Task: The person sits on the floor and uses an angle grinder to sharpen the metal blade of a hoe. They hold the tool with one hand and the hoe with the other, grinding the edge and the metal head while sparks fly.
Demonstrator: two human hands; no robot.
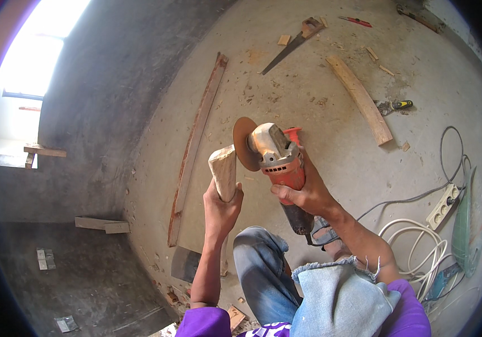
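Observation:
My right hand (306, 194) is wrapped round the red body of an angle grinder (287, 171), whose metal head points away from me. A brown disc (243, 144) stands upright at its left side, and a red side handle (293, 133) sticks out to the right. In my left hand (222, 210) is a pale, rough wooden piece (223, 165), held upright by its lower end. Its top right edge is against or very close to the disc; I cannot tell whether they touch.
On the concrete floor lie a long wooden strip (197, 146), a handsaw (291, 46), a wooden board (359, 101), a scraper (395, 105) and a red cutter knife (355, 22). A power strip (443, 205) with coiled white cable (440, 247) lies at the right. The grinder's cord trails rightward.

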